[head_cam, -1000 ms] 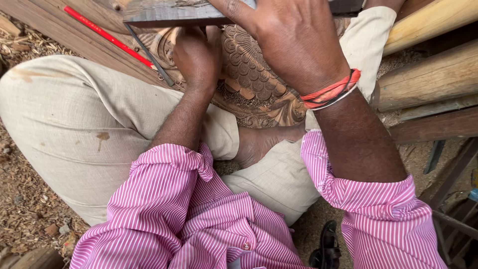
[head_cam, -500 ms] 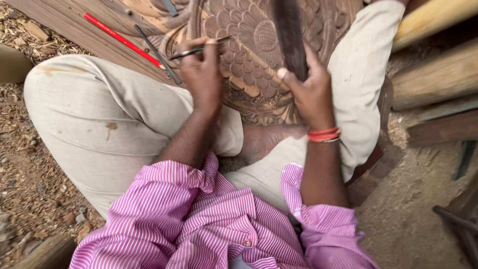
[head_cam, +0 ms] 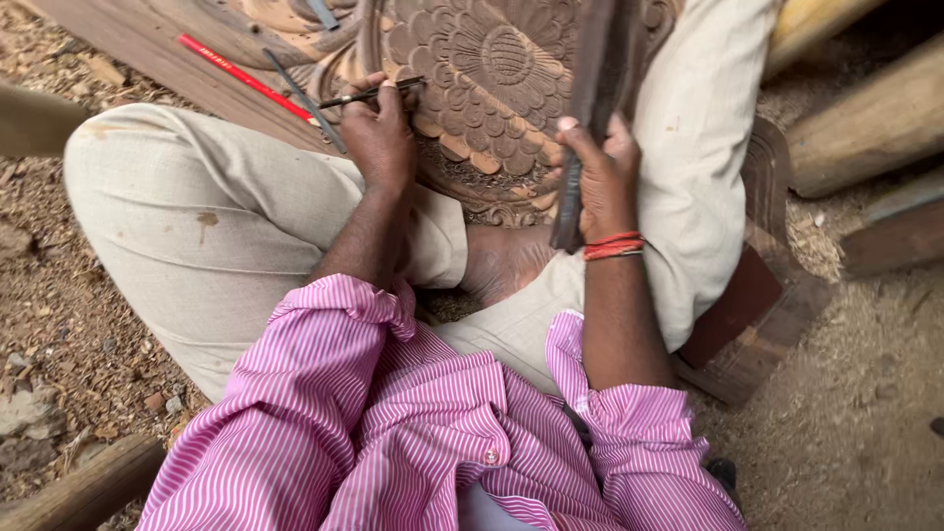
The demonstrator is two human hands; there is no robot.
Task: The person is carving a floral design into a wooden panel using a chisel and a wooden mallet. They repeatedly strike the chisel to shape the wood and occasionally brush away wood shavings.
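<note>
Carved wooden panel (head_cam: 492, 79): reddish-brown, cut in relief with a large round flower of layered petals and scrolling leaves along its lower edge; it lies across the lap of a seated person in beige trousers (head_cam: 197, 236) and a pink striped shirt (head_cam: 413, 433). Left hand (head_cam: 379, 133): grip closed narrow around a thin dark chisel (head_cam: 379, 93), which lies nearly level with its tip toward the flower's left rim, the hand resting against the panel's edge. Right hand (head_cam: 600, 177): grip wrapped tight on a long dark wooden mallet (head_cam: 595, 108), held upright over the right side of the carving; red thread bands (head_cam: 612, 246) circle the wrist. Red pencil (head_cam: 241, 77): slim, lying slantwise on the plain plank part of the panel at upper left, with a second dark slim tool (head_cam: 300, 93) just beside it. Grey metal tool (head_cam: 323, 12): at the top edge, only partly in view. A bare foot (head_cam: 501, 261) shows under the panel's lower edge. Floor (head_cam: 59, 324): covered in sawdust and chips; rough timber lengths (head_cam: 865, 118) lie at right.
</note>
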